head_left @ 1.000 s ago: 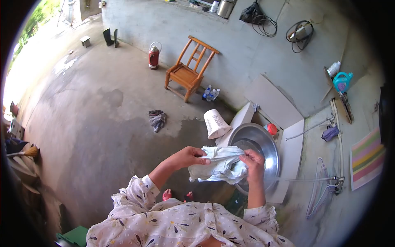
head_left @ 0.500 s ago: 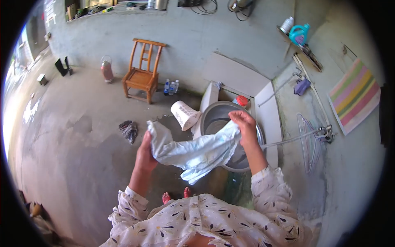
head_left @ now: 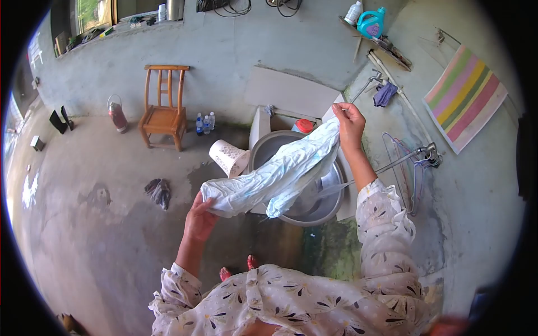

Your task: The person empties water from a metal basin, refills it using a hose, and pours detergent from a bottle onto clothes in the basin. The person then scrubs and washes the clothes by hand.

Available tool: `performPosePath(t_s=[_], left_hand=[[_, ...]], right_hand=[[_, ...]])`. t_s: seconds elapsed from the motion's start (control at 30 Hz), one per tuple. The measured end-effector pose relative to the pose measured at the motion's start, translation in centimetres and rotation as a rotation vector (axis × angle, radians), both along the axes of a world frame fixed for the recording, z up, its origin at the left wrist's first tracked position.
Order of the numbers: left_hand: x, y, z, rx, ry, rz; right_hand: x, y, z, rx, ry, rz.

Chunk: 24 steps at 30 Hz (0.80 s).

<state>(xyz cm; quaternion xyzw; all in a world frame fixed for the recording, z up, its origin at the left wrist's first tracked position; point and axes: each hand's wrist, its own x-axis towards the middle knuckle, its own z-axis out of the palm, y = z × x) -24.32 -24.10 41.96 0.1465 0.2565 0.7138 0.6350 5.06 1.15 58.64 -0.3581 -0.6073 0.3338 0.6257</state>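
Cloth, pale with bluish tints and many creases, stretches slantwise between the person's two hands, across the view of a metal basin. The left hand is low, its thumb over the fabric, clamped on the lower end. The right hand is raised higher and farther forward, thumb and fingers pinched on the upper end, with the forearm upright and bare below a pushed-up patterned sleeve. A loose fold sags from the middle of the cloth.

The floor is grey concrete, darker and damp-looking near the basin, greenish at its near side. Pale slabs stand around the basin, against grey walls.

Counted out: one wooden chair by the wall, one thermos to its left, and three bottles just to its right. One white basket leans beside the basin, one dark rag lies on the floor, and one red lid shows behind the basin. One striped sheet hangs at right; the hangers overlap too much to count. Two feet show below.
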Motion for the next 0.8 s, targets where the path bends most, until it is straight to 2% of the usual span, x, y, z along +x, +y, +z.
performPosePath(t_s=[0.07,0.17,0.27,0.4,0.8], left_hand=[[1.3,1.3,0.7,0.008,0.009,-0.013],[2.7,3.8,2.4,0.032,0.028,-0.031],[3.7,6.6,2.8,0.036,0.028,-0.051],[4.2,10.8,1.2,0.096,0.045,-0.084],[6.1,17.8,-1.7,-0.005,-0.065,-0.166]], right_hand=[[1.6,2.9,-1.3,0.118,-0.005,-0.082],[3.1,5.9,-3.0,0.14,-0.012,-0.184],[5.0,9.4,-5.7,0.04,0.022,-0.171],[7.2,13.5,-8.6,-0.009,0.009,-0.226],[10.5,20.2,-10.0,-0.006,0.049,-0.259]])
